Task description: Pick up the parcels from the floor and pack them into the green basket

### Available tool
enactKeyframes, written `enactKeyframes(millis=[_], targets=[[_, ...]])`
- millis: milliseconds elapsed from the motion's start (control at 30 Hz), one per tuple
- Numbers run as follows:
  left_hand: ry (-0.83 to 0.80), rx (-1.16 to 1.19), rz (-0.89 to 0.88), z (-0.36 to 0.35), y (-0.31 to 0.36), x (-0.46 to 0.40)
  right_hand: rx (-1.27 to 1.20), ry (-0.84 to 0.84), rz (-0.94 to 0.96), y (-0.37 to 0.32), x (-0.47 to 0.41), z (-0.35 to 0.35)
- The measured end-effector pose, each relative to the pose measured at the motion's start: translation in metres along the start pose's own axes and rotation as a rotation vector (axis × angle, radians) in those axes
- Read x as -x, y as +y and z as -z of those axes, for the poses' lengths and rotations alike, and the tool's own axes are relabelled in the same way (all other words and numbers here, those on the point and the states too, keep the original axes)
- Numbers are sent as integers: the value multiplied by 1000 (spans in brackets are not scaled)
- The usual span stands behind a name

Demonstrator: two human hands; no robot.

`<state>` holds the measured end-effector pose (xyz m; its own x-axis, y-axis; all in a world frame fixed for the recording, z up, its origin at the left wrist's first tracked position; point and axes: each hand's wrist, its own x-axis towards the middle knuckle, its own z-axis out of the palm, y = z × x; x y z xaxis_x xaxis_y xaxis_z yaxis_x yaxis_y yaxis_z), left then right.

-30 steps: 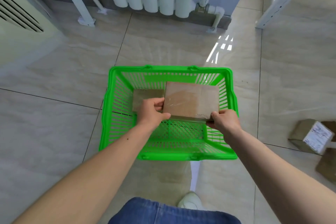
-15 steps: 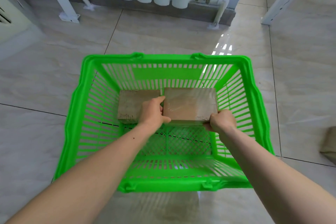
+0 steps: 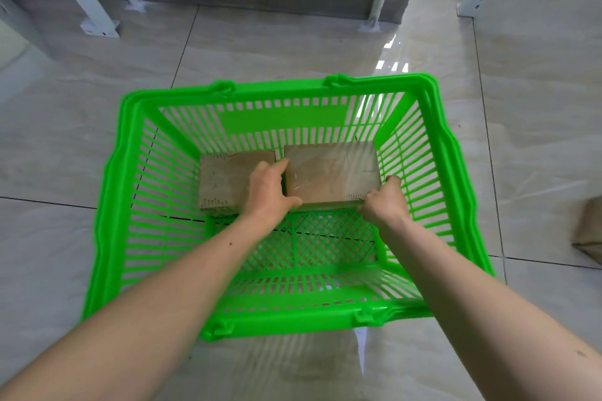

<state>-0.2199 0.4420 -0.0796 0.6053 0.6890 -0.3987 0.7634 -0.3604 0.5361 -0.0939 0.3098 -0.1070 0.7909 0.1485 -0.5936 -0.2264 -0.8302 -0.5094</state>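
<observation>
Lowering the taped parcel (image 3: 330, 172) deep into the green basket (image 3: 280, 316) now, where a second ago it was riding up at rim height. Settling it down near the basket's far wall, right beside the first parcel (image 3: 228, 182) already lying there, the two nearly touching along one edge. Looking very close to the basket floor, though whether fully resting on it is hard to tell.

Left hand (image 3: 268, 190) clasping the taped parcel's near-left corner, index finger reaching up into the slim gap between the two boxes. Right hand (image 3: 384, 202) gripping the near-right corner, fingers wrapped around the edge. Both holding on, not released yet.

Meaning for the job: two parcels about in, placement almost finished. Another parcel (image 3: 589, 231) waiting on the floor tiles well out past the basket's right side, half cut off by the frame edge, so more fetching probably ahead.

Watching the margins: far-right corner of the taped parcel sitting tight against the basket's right wall, little slack there. Left finger possibly getting pinched between the boxes if sliding any closer. Plenty of open mesh floor across the basket's near half, giving easy room for drawing both hands back and up.
</observation>
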Motion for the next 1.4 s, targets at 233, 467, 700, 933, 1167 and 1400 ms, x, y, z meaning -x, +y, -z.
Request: enactKeyframes(millis=[233, 467, 700, 933, 1167, 1400], targets=[[-4, -83, 53, 49, 56, 61, -120, 29, 27, -25, 78, 80], [-152, -48, -16, 128, 146, 125, -187, 27, -46, -59, 169, 204], [-230, -73, -78, 201, 233, 184, -351, -113, -176, -75, 265, 294], [-367, -146, -198, 212, 324, 286, -541, -26, -290, -29, 374, 390], [-444, -115, -235, 176, 356, 333, -606, 42, -329, 25, 403, 424], [-567, -90, -209, 93, 403, 425, -656, 102, -423, 151, 428, 489]])
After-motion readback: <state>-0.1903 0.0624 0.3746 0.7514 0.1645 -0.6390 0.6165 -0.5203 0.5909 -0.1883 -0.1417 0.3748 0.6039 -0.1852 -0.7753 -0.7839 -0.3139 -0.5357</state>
